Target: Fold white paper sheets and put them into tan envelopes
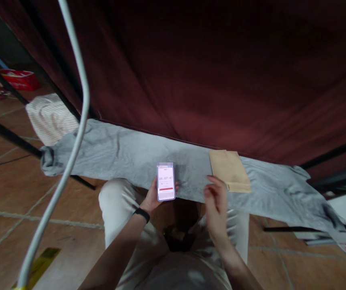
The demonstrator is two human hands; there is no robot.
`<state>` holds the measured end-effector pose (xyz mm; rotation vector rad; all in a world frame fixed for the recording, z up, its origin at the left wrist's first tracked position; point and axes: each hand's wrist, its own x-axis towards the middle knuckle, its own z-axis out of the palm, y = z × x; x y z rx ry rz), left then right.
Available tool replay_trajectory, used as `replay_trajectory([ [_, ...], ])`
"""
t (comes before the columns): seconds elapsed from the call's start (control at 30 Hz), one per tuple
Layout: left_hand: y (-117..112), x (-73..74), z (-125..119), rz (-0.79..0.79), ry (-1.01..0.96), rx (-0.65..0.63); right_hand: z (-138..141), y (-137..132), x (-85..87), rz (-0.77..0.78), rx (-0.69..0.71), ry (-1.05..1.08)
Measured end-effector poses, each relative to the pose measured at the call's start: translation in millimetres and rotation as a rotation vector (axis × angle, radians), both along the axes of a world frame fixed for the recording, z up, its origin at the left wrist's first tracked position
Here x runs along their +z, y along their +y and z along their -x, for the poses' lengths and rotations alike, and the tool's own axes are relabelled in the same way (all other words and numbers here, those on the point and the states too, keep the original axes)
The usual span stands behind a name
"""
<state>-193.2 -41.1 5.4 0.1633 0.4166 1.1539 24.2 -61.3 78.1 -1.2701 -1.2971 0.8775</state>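
Observation:
My left hand (154,197) holds a phone (166,182) upright, its lit screen showing a timer and a red bar. A black band sits on that wrist. My right hand (216,205) hovers to the right of the phone, blurred, fingers loosely curled with nothing in them that I can see. Just beyond its fingertips a flat brown paper envelope (229,170) lies on a grey cloth (115,151) spread over a low ledge. My legs in light trousers are below.
A dark red curtain (221,68) hangs behind the grey cloth. A white tube (79,112) curves down the left side. A striped cloth (50,117) and red packaging (18,78) lie far left. Black frame bars and papers sit at right on the tiled floor.

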Motion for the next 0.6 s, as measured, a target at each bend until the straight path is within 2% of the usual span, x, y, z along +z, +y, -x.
replay_trajectory([
  [0.07,0,1.3,-1,0.01,0.017,0.001,12,3,-15.1,0.092,0.026,0.097],
  [0.17,1,0.3,-3,0.016,0.019,0.019,39,13,-41.6,0.335,0.033,0.317],
  [0.23,2,-2.0,-4,0.029,0.024,0.048,57,19,-55.9,0.425,0.075,0.385],
  [0.4,4,-6.8,-6,0.079,0.082,0.122,84,25,-72.5,0.321,0.158,0.305],
  [0.6,4,-7.8,-7,0.095,0.051,0.098,86,27,-80.3,0.293,0.145,0.239],
])
